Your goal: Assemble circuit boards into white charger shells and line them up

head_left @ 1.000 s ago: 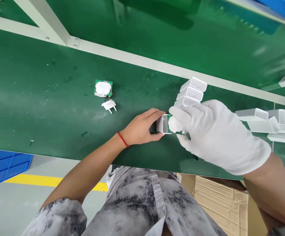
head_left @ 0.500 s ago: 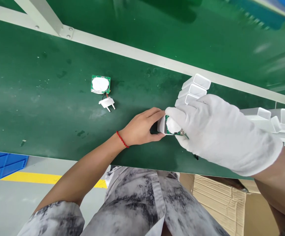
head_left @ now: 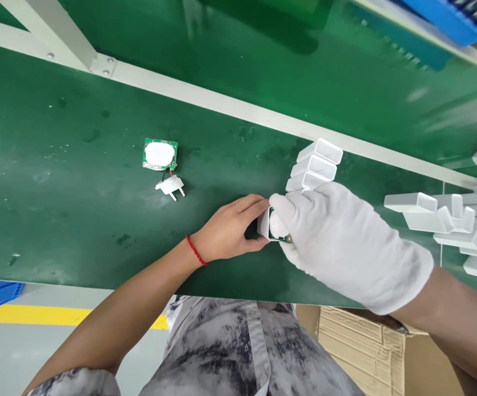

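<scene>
My bare left hand [head_left: 230, 228], with a red cord at the wrist, grips a white plastic case [head_left: 264, 224] between thumb and fingers. In my white-gloved right hand [head_left: 325, 236] is a green circuit board [head_left: 278, 225] with a white pad on it, partly inside the case's open end. The glove covers the board's right side. To the left on the bench lies another circuit board [head_left: 160, 154] with a white pad, joined by short black and red wires to a white plug piece with two pins [head_left: 171, 186].
Several empty white cases [head_left: 321, 167] stand in a row just beyond my right hand. More white cases [head_left: 420, 203] are piled at the right. A pale metal rail [head_left: 205, 104] crosses the green bench. A cardboard box [head_left: 362, 346] is below its front edge.
The board sits a little deeper in the case, and my right hand is closer to my left. The whole view has shifted slightly.
</scene>
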A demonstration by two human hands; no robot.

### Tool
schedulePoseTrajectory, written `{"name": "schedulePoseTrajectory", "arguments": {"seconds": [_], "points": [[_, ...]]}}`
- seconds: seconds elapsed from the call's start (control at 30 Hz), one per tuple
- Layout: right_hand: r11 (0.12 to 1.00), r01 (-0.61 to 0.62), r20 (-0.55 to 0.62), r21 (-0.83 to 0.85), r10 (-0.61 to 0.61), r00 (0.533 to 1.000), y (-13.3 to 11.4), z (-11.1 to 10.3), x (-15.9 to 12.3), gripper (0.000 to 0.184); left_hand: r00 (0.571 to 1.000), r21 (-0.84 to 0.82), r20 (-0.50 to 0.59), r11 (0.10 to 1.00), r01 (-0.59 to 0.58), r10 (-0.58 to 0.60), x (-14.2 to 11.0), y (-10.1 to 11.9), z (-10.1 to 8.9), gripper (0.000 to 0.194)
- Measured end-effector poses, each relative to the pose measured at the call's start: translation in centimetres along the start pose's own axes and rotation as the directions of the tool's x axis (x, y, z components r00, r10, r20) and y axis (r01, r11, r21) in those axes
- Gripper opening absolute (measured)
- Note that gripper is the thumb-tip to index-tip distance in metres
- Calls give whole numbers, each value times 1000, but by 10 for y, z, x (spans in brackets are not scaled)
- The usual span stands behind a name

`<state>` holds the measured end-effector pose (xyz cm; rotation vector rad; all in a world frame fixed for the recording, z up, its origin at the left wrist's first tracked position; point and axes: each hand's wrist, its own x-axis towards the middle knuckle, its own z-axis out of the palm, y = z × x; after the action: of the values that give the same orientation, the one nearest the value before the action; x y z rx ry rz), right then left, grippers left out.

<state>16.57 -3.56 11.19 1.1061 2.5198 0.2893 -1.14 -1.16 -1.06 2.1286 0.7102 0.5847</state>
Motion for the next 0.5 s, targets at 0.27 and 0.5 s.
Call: {"name": "schedulePoseTrajectory", "arguments": {"seconds": [0.27, 0.5], "points": [[998, -58, -131, -27, 54, 990, -7, 5, 2, 25, 997, 51, -42, 997, -57, 59, 0, -1, 2, 45], [999, -45, -141, -29, 40, 989, -7, 5, 4, 23, 992, 73, -79, 993, -93, 98, 0, -1, 3, 45]]}}
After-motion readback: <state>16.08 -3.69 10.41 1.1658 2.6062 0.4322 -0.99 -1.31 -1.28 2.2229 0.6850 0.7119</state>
